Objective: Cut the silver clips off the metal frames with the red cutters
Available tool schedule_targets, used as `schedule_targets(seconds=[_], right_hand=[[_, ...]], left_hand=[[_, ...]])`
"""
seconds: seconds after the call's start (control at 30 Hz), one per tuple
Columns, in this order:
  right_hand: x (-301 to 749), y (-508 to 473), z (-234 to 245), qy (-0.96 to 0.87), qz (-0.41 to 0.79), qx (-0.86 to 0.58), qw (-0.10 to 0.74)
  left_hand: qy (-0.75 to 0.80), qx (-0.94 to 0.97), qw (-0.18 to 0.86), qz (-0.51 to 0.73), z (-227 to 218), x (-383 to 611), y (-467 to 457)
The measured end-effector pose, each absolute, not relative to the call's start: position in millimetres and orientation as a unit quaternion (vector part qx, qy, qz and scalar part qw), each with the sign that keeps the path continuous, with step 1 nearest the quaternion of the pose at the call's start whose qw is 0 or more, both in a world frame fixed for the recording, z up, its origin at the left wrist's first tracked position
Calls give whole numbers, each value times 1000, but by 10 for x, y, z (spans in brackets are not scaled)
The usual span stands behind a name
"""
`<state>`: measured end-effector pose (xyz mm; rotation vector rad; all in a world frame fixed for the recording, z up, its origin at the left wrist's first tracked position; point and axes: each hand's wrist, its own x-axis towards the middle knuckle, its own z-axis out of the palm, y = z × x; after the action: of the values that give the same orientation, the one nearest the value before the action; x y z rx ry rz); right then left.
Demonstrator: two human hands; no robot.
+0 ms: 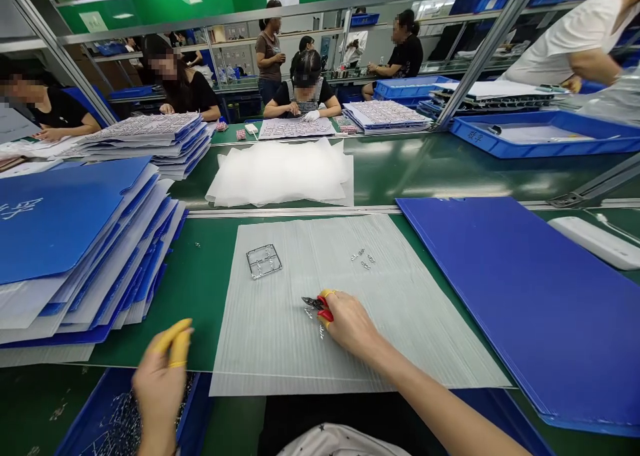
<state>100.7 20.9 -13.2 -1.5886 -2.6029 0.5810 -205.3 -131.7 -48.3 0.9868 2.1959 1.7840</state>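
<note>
My right hand (350, 319) is closed around the red handles of a pair of nippers (314, 303), their dark jaws pointing left over a white foam sheet (400, 349). Small silvery parts (321, 331) lie just under the nippers. A square metal frame with small parts inside it (264, 261) rests on the sheet's upper left, and several loose small pieces (363, 259) lie at upper right. Yellow finger covers are on my left hand (163, 369), which is off the sheet by the table's front edge. Its covered fingertips are pinched together; anything between them cannot be made out.
Below my left hand, a blue bin (83, 429) holds metal scraps. Blue boards and white sheets are stacked (75, 236) at left. A blue board (530, 296) lies at right, beside a white device (597, 241). White foam sheets (280, 173) lie ahead; co-workers sit beyond.
</note>
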Motion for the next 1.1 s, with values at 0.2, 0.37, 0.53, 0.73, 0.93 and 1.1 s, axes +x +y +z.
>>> schedule_targets(seconds=[0.2, 0.37, 0.53, 0.73, 0.93, 1.1], right_hand=[[1209, 273, -26, -835, 241, -490, 66], [1507, 377, 73, -867, 186, -463, -7], [1538, 354, -79, -873, 179, -454, -1], [1552, 312, -249, -855, 203, -473, 68], [1652, 351, -193, -769, 388, -467, 198], [1522, 343, -192, -641, 542, -433, 328]], left_hand=[[626, 634, 195, 411, -299, -785, -436], [638, 706, 75, 299, -406, -456, -203], [630, 735, 56, 243, -433, -422, -205], [609, 743, 114, 252, -440, -350, -274], [640, 623, 237, 383, -419, -328, -267], [632, 532, 327, 459, -325, -270, -158]])
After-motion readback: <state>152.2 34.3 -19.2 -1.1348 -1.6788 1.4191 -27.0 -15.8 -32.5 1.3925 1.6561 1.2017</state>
